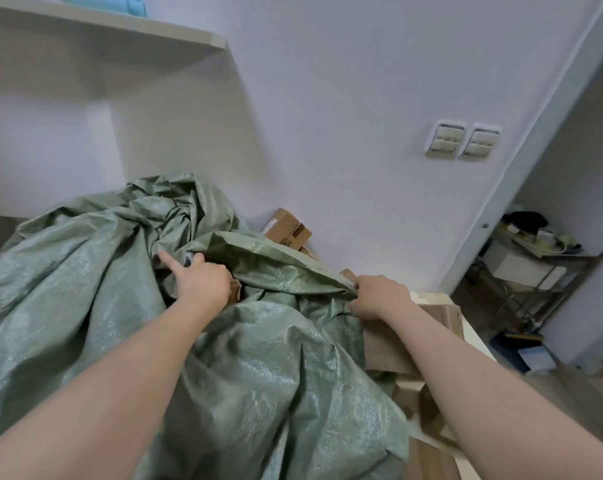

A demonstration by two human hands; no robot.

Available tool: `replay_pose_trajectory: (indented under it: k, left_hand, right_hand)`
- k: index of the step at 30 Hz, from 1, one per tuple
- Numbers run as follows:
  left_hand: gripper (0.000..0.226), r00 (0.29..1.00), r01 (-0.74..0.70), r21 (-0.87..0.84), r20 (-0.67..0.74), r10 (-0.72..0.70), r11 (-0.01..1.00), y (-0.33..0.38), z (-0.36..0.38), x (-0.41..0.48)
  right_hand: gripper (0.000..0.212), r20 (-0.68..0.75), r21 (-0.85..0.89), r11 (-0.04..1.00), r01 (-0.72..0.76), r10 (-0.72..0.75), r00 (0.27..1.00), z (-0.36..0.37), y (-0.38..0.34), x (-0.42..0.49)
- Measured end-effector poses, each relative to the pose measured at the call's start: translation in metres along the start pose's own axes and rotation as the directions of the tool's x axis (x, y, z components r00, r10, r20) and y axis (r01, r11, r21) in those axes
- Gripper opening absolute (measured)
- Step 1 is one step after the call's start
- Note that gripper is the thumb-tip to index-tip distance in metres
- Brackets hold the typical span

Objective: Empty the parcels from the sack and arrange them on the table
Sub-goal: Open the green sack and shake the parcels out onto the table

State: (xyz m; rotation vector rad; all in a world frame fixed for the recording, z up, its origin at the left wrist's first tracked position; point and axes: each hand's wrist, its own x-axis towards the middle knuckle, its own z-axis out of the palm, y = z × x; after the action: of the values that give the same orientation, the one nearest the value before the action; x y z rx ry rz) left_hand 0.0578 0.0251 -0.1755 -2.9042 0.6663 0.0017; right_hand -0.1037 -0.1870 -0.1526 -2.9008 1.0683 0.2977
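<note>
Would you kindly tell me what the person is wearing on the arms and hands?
Nothing worn shows. The left arm and right arm are bare to the picture's edge, with no sleeves in view. The left hand and right hand have no gloves, and no ring, watch or bracelet is visible.

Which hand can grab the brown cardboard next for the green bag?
Likely the right hand: the brown cardboard lies just under it, while the left hand holds the green bag across its opening.

wall (327, 98) pale | shelf (120, 26) white | switches (462, 140) double
</note>
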Motion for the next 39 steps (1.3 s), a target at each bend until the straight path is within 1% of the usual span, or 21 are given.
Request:
replay_pose_trajectory:
  k: [4, 6, 9, 12, 15, 17, 18, 19, 21, 22, 24, 26, 28, 29, 30, 32, 33, 34, 35, 37, 39]
  left_hand:
    - [0.021, 0.986, -0.033, -0.132, -0.164, 0.011, 0.991, 0.016, -0.023, -0.015]
    - [0.016, 0.959, -0.096, -0.170, -0.279, 0.046, 0.981, 0.023, -0.034, -0.023]
    - [0.012, 0.907, -0.197, -0.276, -0.416, 0.069, 0.941, 0.038, -0.060, -0.036]
    - [0.011, 0.875, -0.288, -0.444, -0.483, 0.044, 0.849, 0.062, -0.091, -0.049]
    - [0.012, 0.885, -0.330, -0.622, -0.466, 0.003, 0.710, 0.088, -0.109, -0.061]
    - [0.012, 0.903, -0.320, -0.715, -0.428, -0.027, 0.621, 0.106, -0.116, -0.069]
    - [0.013, 0.908, -0.325, -0.758, -0.417, -0.038, 0.566, 0.115, -0.119, -0.073]
    - [0.015, 0.909, -0.343, -0.795, -0.415, -0.037, 0.500, 0.124, -0.121, -0.076]
    - [0.017, 0.890, -0.433, -0.832, -0.455, 0.019, 0.347, 0.141, -0.125, -0.082]
    - [0.015, 0.869, -0.490, -0.826, -0.490, 0.074, 0.278, 0.150, -0.126, -0.085]
    - [0.019, 0.812, -0.583, -0.780, -0.553, 0.185, 0.229, 0.167, -0.126, -0.092]
    - [0.023, 0.784, -0.616, -0.748, -0.551, 0.288, 0.247, 0.183, -0.123, -0.098]
    - [0.030, 0.780, -0.609, -0.740, -0.494, 0.384, 0.285, 0.196, -0.117, -0.102]
    - [0.030, 0.775, -0.620, -0.701, -0.477, 0.415, 0.352, 0.201, -0.114, -0.103]
    - [0.031, 0.770, -0.635, -0.629, -0.470, 0.432, 0.448, 0.204, -0.112, -0.105]
    - [0.035, 0.780, -0.621, -0.498, -0.468, 0.415, 0.605, 0.205, -0.106, -0.105]
    - [0.037, 0.790, -0.601, -0.470, -0.474, 0.390, 0.646, 0.204, -0.103, -0.105]
    - [0.037, 0.799, -0.582, -0.462, -0.480, 0.362, 0.670, 0.202, -0.098, -0.105]
    - [0.037, 0.804, -0.565, -0.455, -0.488, 0.339, 0.688, 0.199, -0.094, -0.105]
    - [0.037, 0.815, -0.535, -0.452, -0.498, 0.296, 0.714, 0.194, -0.086, -0.108]
    - [0.041, 0.830, -0.488, -0.440, -0.501, 0.245, 0.754, 0.187, -0.080, -0.111]
  right_hand:
    - [0.048, 0.011, 0.132, 0.991, -0.007, 0.006, 1.000, -0.002, 0.023, -0.017]
    - [0.048, 0.002, 0.178, 0.984, -0.031, 0.031, 1.000, 0.002, 0.034, -0.018]
    - [0.040, -0.024, 0.236, 0.971, -0.027, 0.034, 0.999, 0.007, 0.049, -0.018]
    - [0.033, -0.068, 0.325, 0.946, -0.002, 0.025, 0.997, 0.009, 0.059, -0.020]
    - [0.042, -0.208, 0.498, 0.866, 0.043, 0.071, 0.976, 0.005, 0.067, -0.027]
    - [0.049, -0.307, 0.680, 0.725, 0.115, 0.139, 0.942, -0.006, 0.072, -0.039]
    - [0.048, -0.313, 0.779, 0.608, 0.150, 0.170, 0.934, -0.012, 0.074, -0.045]
    - [0.044, -0.275, 0.873, 0.458, 0.169, 0.175, 0.945, -0.020, 0.077, -0.051]
    - [0.043, -0.108, 0.985, 0.139, 0.098, 0.068, 0.992, -0.033, 0.082, -0.061]
    - [0.046, -0.047, 0.998, 0.032, 0.047, 0.001, 0.999, -0.038, 0.086, -0.065]
    - [0.054, -0.002, 0.997, -0.082, -0.003, -0.062, 0.998, -0.042, 0.096, -0.068]
    - [0.050, 0.017, 0.997, -0.080, -0.019, -0.025, 1.000, -0.041, 0.106, -0.068]
    - [0.032, 0.035, 0.999, -0.023, -0.034, 0.054, 0.998, -0.037, 0.116, -0.067]
    - [0.027, 0.043, 0.999, 0.004, -0.044, 0.109, 0.993, -0.034, 0.123, -0.067]
    - [0.030, 0.045, 0.999, 0.012, -0.047, 0.156, 0.987, -0.031, 0.131, -0.065]
    - [0.042, 0.086, 0.996, -0.004, -0.088, 0.248, 0.965, -0.022, 0.148, -0.064]
    - [0.052, 0.130, 0.990, 0.020, -0.142, 0.295, 0.947, -0.016, 0.158, -0.066]
    - [0.062, 0.168, 0.977, 0.069, -0.202, 0.337, 0.926, -0.008, 0.167, -0.067]
    - [0.068, 0.206, 0.945, 0.165, -0.281, 0.364, 0.908, 0.001, 0.175, -0.069]
    - [0.067, 0.271, 0.859, 0.315, -0.403, 0.389, 0.881, 0.022, 0.182, -0.075]
    - [0.053, 0.355, 0.810, 0.345, -0.474, 0.354, 0.865, 0.034, 0.178, -0.086]
